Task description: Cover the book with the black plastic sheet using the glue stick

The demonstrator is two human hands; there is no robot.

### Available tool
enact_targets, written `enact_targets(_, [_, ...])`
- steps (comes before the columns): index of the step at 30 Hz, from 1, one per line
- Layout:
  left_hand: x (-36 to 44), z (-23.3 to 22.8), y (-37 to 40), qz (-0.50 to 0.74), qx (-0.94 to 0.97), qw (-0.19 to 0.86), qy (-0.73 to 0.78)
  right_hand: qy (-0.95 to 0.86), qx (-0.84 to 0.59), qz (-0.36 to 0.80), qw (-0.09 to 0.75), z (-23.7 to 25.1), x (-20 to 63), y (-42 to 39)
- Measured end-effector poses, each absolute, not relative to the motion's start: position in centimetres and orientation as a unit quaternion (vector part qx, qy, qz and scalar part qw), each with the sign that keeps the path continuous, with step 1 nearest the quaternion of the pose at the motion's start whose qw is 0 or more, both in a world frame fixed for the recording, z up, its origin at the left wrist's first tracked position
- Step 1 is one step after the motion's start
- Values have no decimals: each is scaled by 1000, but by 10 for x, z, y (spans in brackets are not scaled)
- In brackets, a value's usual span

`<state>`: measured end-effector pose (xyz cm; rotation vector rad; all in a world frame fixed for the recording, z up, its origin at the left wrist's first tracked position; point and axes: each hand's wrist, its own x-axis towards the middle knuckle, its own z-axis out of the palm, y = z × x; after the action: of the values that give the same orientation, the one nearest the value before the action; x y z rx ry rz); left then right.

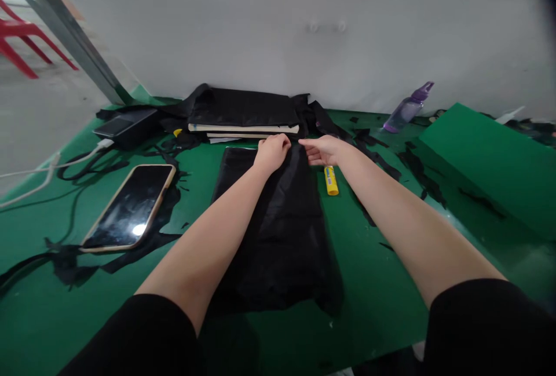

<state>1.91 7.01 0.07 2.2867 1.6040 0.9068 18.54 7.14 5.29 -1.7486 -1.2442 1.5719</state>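
Head view: black fabric sheet (pixel 282 237) lies flat on green table (pixel 382 300), centre. Left hand (pixel 272 153) curled, fingers pinching the sheet's far edge. Right hand (pixel 322 150) at the same edge, fingers extended; contact unclear, cannot tell its grip. Yellow glue stick (pixel 331 181) just beside right wrist. Phone (pixel 129 207) lies left.

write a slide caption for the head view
Both hands press the far edge of black fabric on a green table.
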Motion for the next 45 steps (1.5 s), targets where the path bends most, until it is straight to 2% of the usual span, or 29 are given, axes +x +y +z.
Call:
enact_targets(19, [19,-2,76,299,763,122,559,-495,-689,419,324,32,176,74])
enact_targets(26, [21,-3,74,303,775,99,545,-537,-681,378,324,25,182,75])
enact_targets(31, [13,17,64,313,772,58,549,-550,-673,399,292,34,183,62])
enact_targets(36, [-47,38,58,284,742,48,605,-562,-637,466,248,38,189,50])
enact_targets(40, [-102,24,55,271,669,67,689,-566,-623,498,207,40,194,43])
enact_targets(45, [-127,6,55,284,684,114,662,-528,-636,517,220,47,191,33])
